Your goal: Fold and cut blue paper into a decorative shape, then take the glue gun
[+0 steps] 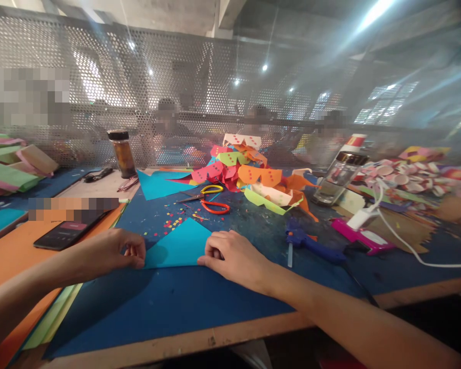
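A folded sheet of blue paper (pixel 176 246) lies on the dark blue work mat (pixel 169 312), its peak pointing away from me and its straight fold towards me. My left hand (pixel 128 250) pinches the paper's left corner, fingers curled. At the right end of the fold, my right hand (pixel 230 259) grips the edge between thumb and curled fingers. Just beyond the paper lie scissors (pixel 211 199) with a yellow and a red handle loop, among tiny coloured paper scraps (pixel 176 220). Another blue paper piece (pixel 159 185) rests behind them.
Folded paper masks (pixel 261 177) are heaped at the back. A blue glue gun (pixel 315 245) and a magenta power strip (pixel 363 237) with a white cable lie right, near a glass bottle (pixel 338 179). Left are a phone (pixel 69 228) on orange sheets and a dark-lidded jar (pixel 122 154).
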Action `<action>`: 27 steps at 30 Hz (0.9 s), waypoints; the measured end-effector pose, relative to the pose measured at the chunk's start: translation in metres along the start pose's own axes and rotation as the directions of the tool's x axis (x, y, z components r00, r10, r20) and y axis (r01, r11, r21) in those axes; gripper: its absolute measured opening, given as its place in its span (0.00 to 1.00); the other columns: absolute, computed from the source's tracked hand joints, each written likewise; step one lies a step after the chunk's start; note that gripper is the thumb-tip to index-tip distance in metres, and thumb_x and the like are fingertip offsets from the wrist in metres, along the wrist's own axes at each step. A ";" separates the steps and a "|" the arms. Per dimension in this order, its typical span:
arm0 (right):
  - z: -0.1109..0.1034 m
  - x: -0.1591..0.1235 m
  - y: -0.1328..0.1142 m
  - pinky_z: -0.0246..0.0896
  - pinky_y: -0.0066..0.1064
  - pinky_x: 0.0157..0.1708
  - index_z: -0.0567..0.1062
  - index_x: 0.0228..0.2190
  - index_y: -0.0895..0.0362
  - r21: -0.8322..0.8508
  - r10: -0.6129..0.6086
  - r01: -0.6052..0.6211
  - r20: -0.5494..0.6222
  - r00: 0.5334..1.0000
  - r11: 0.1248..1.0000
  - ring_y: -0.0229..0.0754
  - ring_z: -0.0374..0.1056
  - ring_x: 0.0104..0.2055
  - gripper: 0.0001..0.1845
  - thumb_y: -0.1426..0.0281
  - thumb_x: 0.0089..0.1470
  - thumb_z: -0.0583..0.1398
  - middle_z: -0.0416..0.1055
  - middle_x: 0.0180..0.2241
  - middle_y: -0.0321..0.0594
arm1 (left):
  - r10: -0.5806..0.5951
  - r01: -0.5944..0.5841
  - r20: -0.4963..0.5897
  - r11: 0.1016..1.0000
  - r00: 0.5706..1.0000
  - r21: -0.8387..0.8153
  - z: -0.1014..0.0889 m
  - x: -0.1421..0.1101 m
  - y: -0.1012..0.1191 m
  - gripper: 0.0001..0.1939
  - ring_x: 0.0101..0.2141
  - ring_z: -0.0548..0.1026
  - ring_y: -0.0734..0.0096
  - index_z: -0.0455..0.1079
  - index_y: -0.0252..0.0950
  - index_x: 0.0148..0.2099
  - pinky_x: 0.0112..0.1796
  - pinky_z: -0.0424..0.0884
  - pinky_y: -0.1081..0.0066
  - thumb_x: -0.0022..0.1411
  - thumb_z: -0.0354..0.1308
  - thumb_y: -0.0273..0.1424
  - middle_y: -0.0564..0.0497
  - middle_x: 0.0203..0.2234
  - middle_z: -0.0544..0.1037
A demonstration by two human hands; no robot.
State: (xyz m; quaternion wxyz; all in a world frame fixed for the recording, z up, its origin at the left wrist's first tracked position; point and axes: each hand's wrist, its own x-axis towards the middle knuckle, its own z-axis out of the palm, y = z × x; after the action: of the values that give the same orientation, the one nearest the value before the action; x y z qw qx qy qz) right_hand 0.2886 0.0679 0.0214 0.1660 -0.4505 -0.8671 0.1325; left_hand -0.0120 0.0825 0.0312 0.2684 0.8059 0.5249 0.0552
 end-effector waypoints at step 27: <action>-0.002 0.005 0.001 0.49 0.28 0.31 0.73 0.25 0.56 0.055 0.044 -0.047 0.054 0.998 0.997 0.34 0.63 0.28 0.14 0.61 0.53 0.67 0.71 0.27 0.31 | 0.049 -0.051 0.049 0.998 0.998 0.037 0.001 0.002 0.000 0.07 0.33 0.73 0.64 0.74 0.38 0.32 0.35 0.64 0.69 0.58 0.57 0.34 0.54 0.28 0.77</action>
State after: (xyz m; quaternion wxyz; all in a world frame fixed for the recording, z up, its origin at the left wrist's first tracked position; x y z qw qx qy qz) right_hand 0.2873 0.0727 0.0236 0.1529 -0.4617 -0.8566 0.1726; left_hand -0.0107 0.0844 0.0301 0.2640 0.8248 0.4990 0.0326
